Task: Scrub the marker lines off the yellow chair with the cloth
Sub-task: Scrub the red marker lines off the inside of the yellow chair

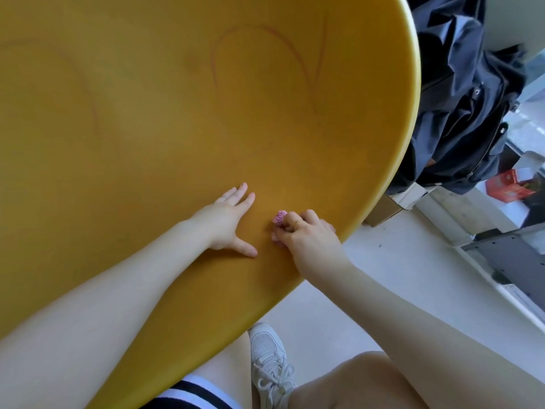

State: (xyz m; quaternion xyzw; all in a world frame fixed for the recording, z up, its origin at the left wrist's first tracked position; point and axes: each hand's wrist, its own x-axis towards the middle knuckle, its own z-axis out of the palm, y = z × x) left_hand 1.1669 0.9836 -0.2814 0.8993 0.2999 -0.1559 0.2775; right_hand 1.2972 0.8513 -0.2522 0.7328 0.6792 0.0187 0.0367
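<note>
A wide yellow chair [177, 137] seat fills most of the view from above, its curved rim sweeping down the right side. Faint reddish marker lines [265, 54] loop across the seat's upper middle, well apart from both hands; a dimmer streak lies toward the seat's left part.

The left hand [227, 222] lies flat on the seat near its lower right rim, fingers straight and spread, thumb out to the side, holding nothing. Just beside it, nearer the rim, the right hand [306, 234] has its grip curled tightly round a bunched pink cloth [279, 217], which touches the seat surface; only a small tuft of cloth shows past the fingers. A thin ring sits on one finger of that hand.

Below the chair's rim is a pale floor [383, 276], with the person's white sneaker [269, 361] and a bare knee. Beyond the chair's right rim hangs a dark blue garment [460, 98], with a red box [513, 184] below it.
</note>
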